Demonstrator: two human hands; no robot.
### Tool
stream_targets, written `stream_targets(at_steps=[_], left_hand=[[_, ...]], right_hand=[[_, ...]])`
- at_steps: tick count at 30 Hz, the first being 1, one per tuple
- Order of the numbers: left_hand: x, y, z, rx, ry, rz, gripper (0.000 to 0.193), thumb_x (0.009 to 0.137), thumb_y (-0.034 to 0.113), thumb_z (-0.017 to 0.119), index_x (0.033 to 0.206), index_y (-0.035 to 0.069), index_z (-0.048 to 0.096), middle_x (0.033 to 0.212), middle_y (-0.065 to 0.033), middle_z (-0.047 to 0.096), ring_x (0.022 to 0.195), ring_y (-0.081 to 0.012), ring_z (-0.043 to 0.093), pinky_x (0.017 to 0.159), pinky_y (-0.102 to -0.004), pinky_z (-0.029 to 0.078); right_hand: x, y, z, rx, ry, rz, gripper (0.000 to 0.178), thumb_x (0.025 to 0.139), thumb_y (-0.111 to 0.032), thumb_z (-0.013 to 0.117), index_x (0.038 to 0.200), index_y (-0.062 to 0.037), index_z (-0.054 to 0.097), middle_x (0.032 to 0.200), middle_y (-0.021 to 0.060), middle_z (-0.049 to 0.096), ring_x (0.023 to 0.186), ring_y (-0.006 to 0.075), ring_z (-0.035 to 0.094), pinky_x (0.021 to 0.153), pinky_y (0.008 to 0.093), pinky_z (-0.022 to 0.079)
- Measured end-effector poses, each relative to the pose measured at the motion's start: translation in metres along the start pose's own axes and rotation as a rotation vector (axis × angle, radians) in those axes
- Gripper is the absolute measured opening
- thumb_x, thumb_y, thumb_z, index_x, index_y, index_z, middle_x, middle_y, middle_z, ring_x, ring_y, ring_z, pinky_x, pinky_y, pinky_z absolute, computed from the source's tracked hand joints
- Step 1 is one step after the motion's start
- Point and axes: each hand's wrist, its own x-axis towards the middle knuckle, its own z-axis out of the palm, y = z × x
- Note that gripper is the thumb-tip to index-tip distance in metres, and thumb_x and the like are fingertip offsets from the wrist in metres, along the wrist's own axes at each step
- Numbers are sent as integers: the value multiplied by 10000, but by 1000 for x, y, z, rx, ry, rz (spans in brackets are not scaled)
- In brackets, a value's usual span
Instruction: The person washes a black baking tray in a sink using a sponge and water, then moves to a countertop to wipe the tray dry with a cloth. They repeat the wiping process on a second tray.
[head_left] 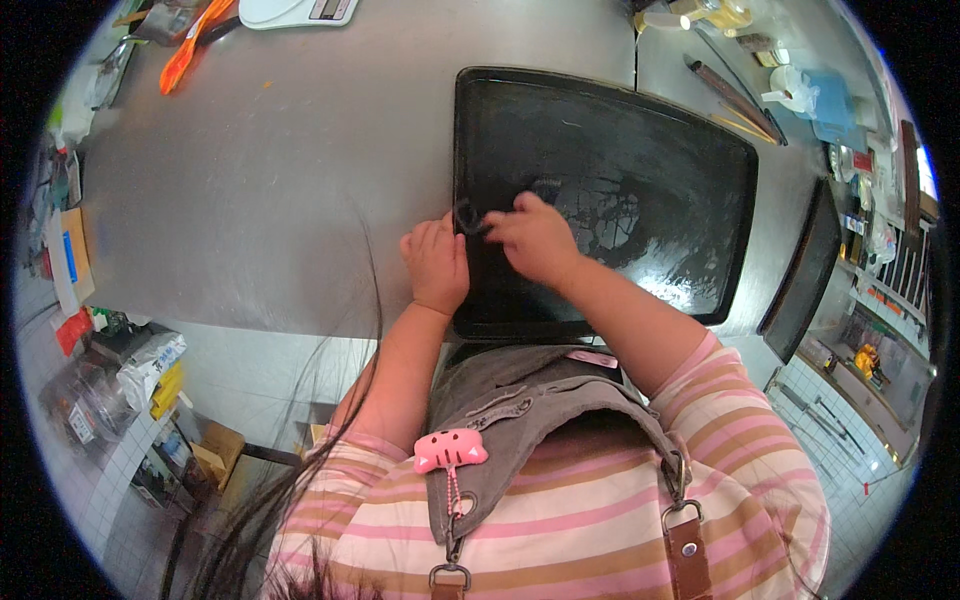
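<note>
A dark baking tray (pixel 660 130) with a raised rim lies on the metal table, its surface wet and shiny in patches. My left hand (pixel 437 265) grips the tray's left rim, fingers curled together there. Over the left part of the tray, my right hand (pixel 535 238) is closed around a black brush (pixel 468 215). A curved, loop-like end sticks out to the left of that hand, and dark bristles seem to show just beyond its fingers. Most of the brush is hidden by the hand or blends into the dark tray.
The metal table (pixel 270 190) stretches left of the tray. At its far edge are a white kitchen scale (pixel 297 10) and orange tongs (pixel 188 60). Long rods (pixel 735 95) lie beyond the tray at the right. Another dark tray (pixel 803 270) leans at the right edge.
</note>
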Motion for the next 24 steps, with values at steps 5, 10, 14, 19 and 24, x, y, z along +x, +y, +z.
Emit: stream_targets(at_steps=[5,10,14,19,24], left_hand=[[0,-2,-4,-58,-85,-18,376,914,177,522,1256,27,563,1006,-111,609,1032,-300,536,913,-446,337],[-1,-2,-3,-14,-44,-9,363,907,167,518,1244,37,565,1003,-117,611,1029,-320,539,907,-453,343],[5,5,-7,-50,-114,-14,351,948,186,481,1244,9,549,1080,-174,606,1026,-384,538,923,-482,356],[-2,-8,2,6,-86,-13,352,901,148,521,1235,48,571,1006,-145,603,990,-356,537,888,-479,358],[1,4,1,125,-186,-69,361,933,169,507,1254,13,568,1020,-177,608,983,-392,543,878,-507,373]], right_hand=[[-70,-16,10,90,-159,-147,148,725,-132,660,836,-161,753,1041,-60,697,855,276,569,717,394,529],[-54,-3,-16,228,156,15,220,696,-45,668,887,-139,725,1059,-1,704,897,311,583,764,416,532],[26,12,-51,57,617,-38,379,664,-9,721,1030,-109,712,1186,38,657,978,339,560,869,402,505],[115,50,-23,-287,426,-29,320,859,-147,573,1159,-108,676,1279,37,593,1067,285,534,853,387,502],[91,84,-28,-352,444,50,226,878,-210,604,1071,-146,703,1244,-21,601,982,260,557,718,394,522]])
